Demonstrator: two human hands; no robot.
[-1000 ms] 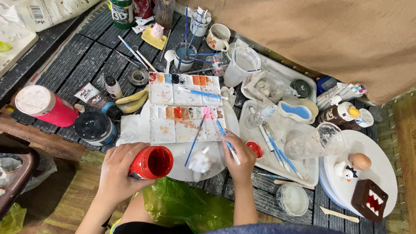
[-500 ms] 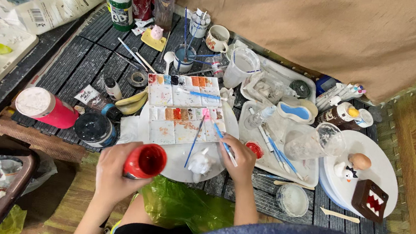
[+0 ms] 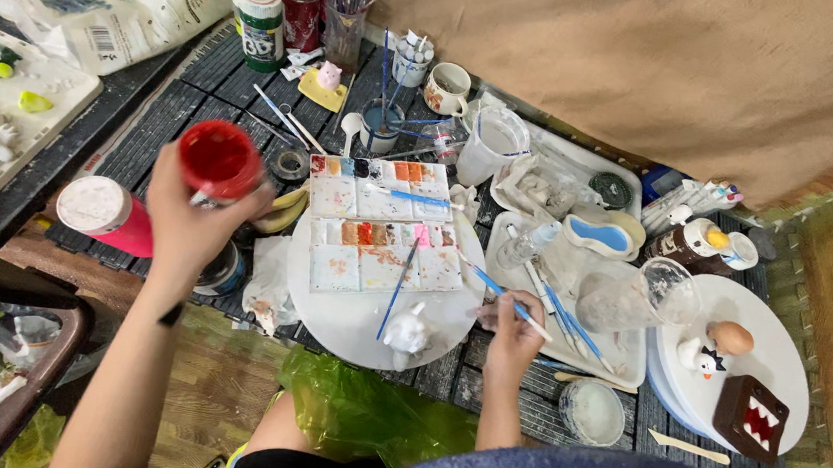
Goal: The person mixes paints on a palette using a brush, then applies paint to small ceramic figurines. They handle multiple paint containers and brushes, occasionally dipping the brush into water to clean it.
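Paintbrush (image 3: 509, 303) in right hand (image 3: 513, 335), lying diagonally, tip pointing upper-left toward palette (image 3: 382, 226).

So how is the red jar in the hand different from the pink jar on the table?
The red jar is held up in the left hand; the pink jar lies on its side on the table. The red jar has a red top, the pink jar a white one. Both are small and round.
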